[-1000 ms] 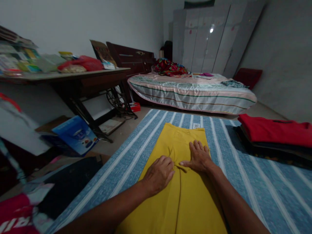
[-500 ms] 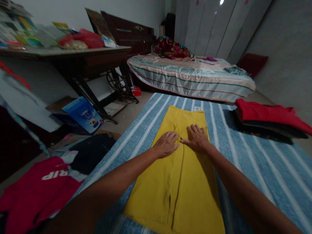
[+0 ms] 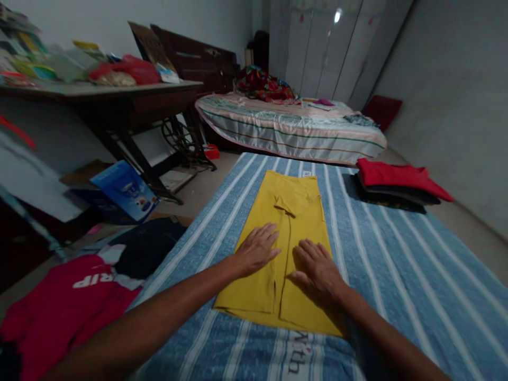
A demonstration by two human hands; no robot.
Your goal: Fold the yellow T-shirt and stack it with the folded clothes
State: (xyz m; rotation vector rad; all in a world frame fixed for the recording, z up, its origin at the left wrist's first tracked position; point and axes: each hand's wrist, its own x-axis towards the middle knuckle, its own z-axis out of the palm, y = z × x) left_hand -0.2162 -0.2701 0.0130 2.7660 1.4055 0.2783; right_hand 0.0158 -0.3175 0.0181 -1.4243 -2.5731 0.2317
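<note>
A yellow skirt (image 3: 293, 196) lies flat on the blue striped bedsheet (image 3: 381, 296), its waist end away from me and its hem towards me. A seam and a short slit run down its middle, below a twisted fold of cloth. My left hand (image 3: 257, 247) rests on the left half of the skirt with its fingers stretched out. On the right half lies my right hand (image 3: 315, 267), palm down, thumb apart from the fingers. Neither hand grips the cloth.
Folded clothes with a red garment (image 3: 397, 175) on top sit at the right of the bedsheet. Down at the left lie a pink-red garment (image 3: 75, 301) and dark clothes (image 3: 146, 246). A sewing-machine table (image 3: 119, 91) and another bed (image 3: 293, 129) stand beyond.
Both hands have slid down the skirt towards me, away from the twisted fold. The view has shifted, so the whole hem now shows.
</note>
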